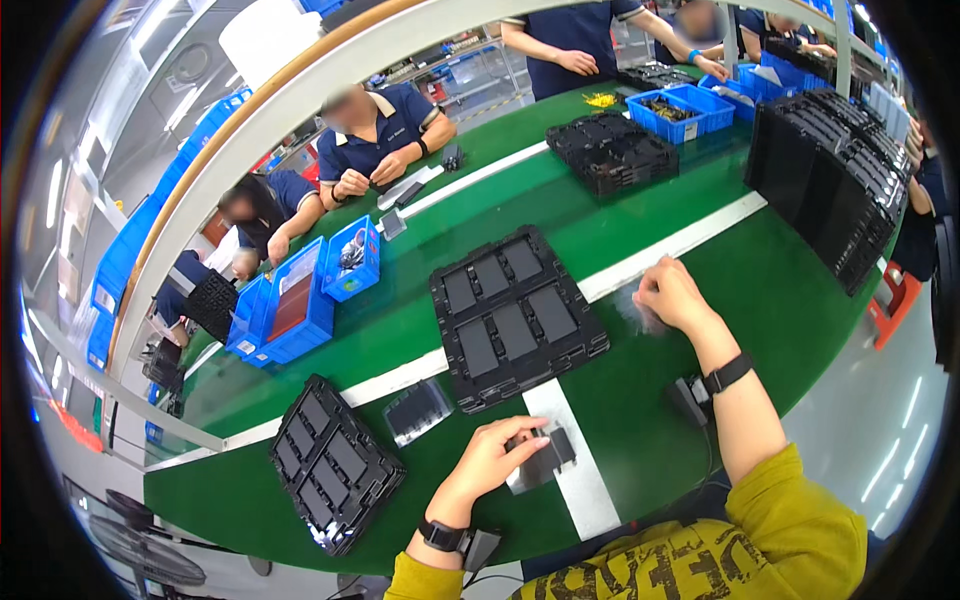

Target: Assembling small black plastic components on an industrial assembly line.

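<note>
Green bench (700, 330) fills mid-frame. At lower centre I see my left hand (487, 462) clamped on a small dark part (545, 458); at right of centre my right hand (672, 293) pinches a clear plastic bag (633, 310). Black tray (515, 318) sits between them.

Counts on the green surface (700, 330): two single black trays, one at 12 o'clock (515, 315), one at 8 o'clock (333, 462). Six dark panels in the centre tray. Two black tray stacks, at 1 (610, 150) and 2 o'clock (835, 175). Two clear bags, at 7 (418, 410) and 2 o'clock (640, 312). Blue bins: at least five.
</note>
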Tool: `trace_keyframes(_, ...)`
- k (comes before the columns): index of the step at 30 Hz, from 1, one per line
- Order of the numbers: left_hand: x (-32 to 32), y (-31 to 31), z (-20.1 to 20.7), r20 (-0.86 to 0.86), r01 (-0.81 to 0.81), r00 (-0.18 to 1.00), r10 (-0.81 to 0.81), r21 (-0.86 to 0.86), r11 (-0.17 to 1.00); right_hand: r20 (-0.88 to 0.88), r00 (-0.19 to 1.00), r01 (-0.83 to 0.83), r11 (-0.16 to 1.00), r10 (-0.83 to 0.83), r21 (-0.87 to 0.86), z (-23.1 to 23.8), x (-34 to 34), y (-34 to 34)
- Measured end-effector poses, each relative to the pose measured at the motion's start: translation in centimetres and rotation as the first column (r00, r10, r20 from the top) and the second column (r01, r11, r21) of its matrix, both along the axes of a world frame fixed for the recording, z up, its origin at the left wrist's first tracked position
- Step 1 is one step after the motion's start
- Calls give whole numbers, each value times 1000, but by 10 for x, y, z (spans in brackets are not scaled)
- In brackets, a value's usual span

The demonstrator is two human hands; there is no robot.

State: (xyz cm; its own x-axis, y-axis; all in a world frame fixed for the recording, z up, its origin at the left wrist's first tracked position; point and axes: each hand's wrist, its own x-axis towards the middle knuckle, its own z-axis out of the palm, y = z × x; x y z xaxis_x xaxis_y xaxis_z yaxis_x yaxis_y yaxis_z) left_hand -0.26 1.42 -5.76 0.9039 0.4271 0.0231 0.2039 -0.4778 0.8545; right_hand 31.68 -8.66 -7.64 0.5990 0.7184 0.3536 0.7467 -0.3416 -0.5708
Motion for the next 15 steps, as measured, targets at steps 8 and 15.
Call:
trace_keyframes(8,-1,0,-2,41,17,998,-38,419,908,66,997,-51,978,38,201,13,-27,6)
trace_keyframes(15,3,6,-4,64,-40,998,3,583,811,203,888,-417,909,412,-21,21,-50,50)
